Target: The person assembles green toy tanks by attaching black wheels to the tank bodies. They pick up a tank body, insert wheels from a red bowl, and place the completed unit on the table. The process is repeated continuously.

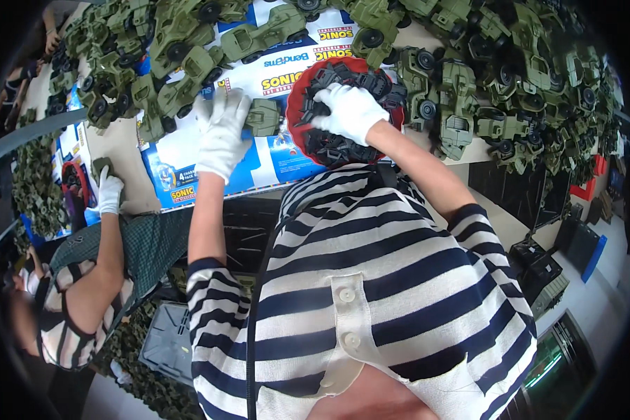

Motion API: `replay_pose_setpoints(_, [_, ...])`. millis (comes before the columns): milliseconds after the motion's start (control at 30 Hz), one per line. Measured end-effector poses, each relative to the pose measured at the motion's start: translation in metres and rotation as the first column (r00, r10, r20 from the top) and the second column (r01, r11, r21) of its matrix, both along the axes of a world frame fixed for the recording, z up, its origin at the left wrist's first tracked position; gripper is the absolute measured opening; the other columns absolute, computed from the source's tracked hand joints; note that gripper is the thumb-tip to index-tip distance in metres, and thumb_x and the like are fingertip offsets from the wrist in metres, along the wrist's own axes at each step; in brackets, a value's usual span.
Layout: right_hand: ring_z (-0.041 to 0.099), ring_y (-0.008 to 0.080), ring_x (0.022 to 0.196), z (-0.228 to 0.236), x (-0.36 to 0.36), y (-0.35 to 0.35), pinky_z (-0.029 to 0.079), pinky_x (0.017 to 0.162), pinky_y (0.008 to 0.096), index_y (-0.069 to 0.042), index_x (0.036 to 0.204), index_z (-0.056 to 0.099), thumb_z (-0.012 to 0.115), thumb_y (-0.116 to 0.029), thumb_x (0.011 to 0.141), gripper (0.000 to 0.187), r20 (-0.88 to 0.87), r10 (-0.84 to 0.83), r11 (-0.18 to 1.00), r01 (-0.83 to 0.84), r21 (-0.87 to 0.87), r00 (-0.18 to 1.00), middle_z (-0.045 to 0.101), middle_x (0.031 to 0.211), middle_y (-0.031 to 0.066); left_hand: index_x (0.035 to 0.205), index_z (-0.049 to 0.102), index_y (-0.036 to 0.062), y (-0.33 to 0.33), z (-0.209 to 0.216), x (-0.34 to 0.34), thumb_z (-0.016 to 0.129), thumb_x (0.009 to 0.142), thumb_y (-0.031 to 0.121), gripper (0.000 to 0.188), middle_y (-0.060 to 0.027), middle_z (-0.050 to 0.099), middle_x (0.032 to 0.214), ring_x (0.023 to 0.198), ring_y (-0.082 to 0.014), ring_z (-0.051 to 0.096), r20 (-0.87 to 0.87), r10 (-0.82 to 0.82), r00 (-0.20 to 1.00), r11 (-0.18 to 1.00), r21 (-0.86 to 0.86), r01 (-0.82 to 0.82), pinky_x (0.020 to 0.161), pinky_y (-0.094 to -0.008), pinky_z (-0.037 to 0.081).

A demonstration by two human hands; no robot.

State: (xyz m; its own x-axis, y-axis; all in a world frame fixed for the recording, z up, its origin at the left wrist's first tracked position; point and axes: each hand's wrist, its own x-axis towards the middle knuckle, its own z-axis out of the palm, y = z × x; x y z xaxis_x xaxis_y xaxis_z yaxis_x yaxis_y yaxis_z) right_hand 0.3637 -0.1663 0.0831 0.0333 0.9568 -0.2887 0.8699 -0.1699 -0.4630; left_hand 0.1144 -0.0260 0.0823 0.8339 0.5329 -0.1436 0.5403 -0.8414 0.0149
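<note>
My left hand (222,136), in a white glove, rests over the cardboard-covered table with its fingers stretched out and apart. Against its inner side sits a green toy vehicle (264,117), which the hand touches without visibly gripping. My right hand (351,113), also gloved in white, reaches into a red basin (295,133) with a scalloped rim. Small black plastic parts (336,149) fill the basin. The thumb and fingers of that hand are spread over the parts, and nothing shows lifted between them.
Green toy vehicles (182,42) are piled along the table's far side, with another heap (518,84) at the right. A co-worker's gloved hand (108,192) is at the left table, near another red basin (73,182). A grey crate (168,339) stands below, left.
</note>
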Motion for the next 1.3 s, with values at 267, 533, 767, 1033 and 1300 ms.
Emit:
replay_pose_setpoints(267, [0.064, 0.0372, 0.097, -0.002, -0.025, 0.002, 0.051, 0.086, 0.0464, -0.008, 0.103, 0.065, 0.067, -0.04, 0.085, 0.037, -0.078, -0.118, 0.985, 0.107, -0.132, 0.99, 0.067, 0.106, 0.0183, 0.135, 0.048, 0.0046, 0.031, 0.001, 0.008, 0.087, 0.053, 0.05, 0.102, -0.0212, 0.066, 0.113, 0.105, -0.0365, 0.064, -0.292, 0.201, 0.935, 0.767, -0.547, -0.335, 0.093, -0.0394, 0.05])
replay_pose_setpoints(533, [0.064, 0.0327, 0.096, 0.002, 0.03, -0.014, 0.052, 0.084, 0.0427, -0.008, 0.104, 0.069, 0.067, -0.029, 0.088, 0.027, -0.248, -0.163, 0.876, 0.256, 0.41, 0.955, 0.068, 0.1, 0.0148, 0.133, 0.052, 0.0066, 0.008, 0.009, -0.047, 0.081, 0.071, 0.01, 0.068, -0.0078, 0.067, 0.108, 0.092, -0.0171, 0.065, -0.025, 0.764, 0.645, 0.095, -0.984, -0.151, 0.08, -0.0295, 0.054])
replay_pose_setpoints(767, [0.062, 0.0132, 0.091, 0.1, 0.042, 0.012, 0.052, 0.081, 0.028, -0.003, 0.114, 0.064, 0.062, -0.017, 0.095, 0.024, -0.597, -0.311, 0.858, 0.488, 0.159, 0.74, 0.065, 0.1, 0.0064, 0.152, 0.023, 0.0013, -0.052, 0.08, 0.027, 0.085, 0.068, 0.014, 0.105, -0.0157, 0.06, 0.128, 0.116, -0.0201, 0.059, 0.088, 0.694, 0.714, -0.004, -0.992, 0.126, 0.099, -0.0293, 0.046])
replay_pose_setpoints(1033, [0.062, 0.0138, 0.104, 0.126, 0.079, -0.008, 0.049, 0.095, 0.0284, -0.004, 0.147, 0.04, 0.068, -0.015, 0.091, 0.063, -0.77, 0.038, 0.998, 0.016, 0.062, 0.637, 0.057, 0.137, 0.0087, 0.141, 0.043, 0.0002, -0.071, 0.087, 0.081, 0.086, 0.069, 0.012, 0.085, -0.0073, 0.065, 0.12, 0.108, -0.0128, 0.06, 0.164, 0.658, 0.735, 0.029, -0.981, 0.193, 0.097, -0.0276, 0.046])
replay_pose_setpoints(1300, [0.049, 0.0204, 0.131, 0.099, 0.078, -0.025, 0.039, 0.109, 0.0332, -0.001, 0.14, 0.048, 0.079, -0.015, 0.079, 0.07, -0.814, 0.172, 0.984, -0.143, 0.11, 0.555, 0.049, 0.145, 0.0114, 0.135, 0.049, 0.0022, -0.086, 0.096, 0.077, 0.083, 0.07, 0.003, 0.074, -0.0034, 0.067, 0.106, 0.086, -0.0083, 0.063, 0.03, 0.651, 0.758, -0.159, -0.972, 0.175, 0.079, -0.0244, 0.053])
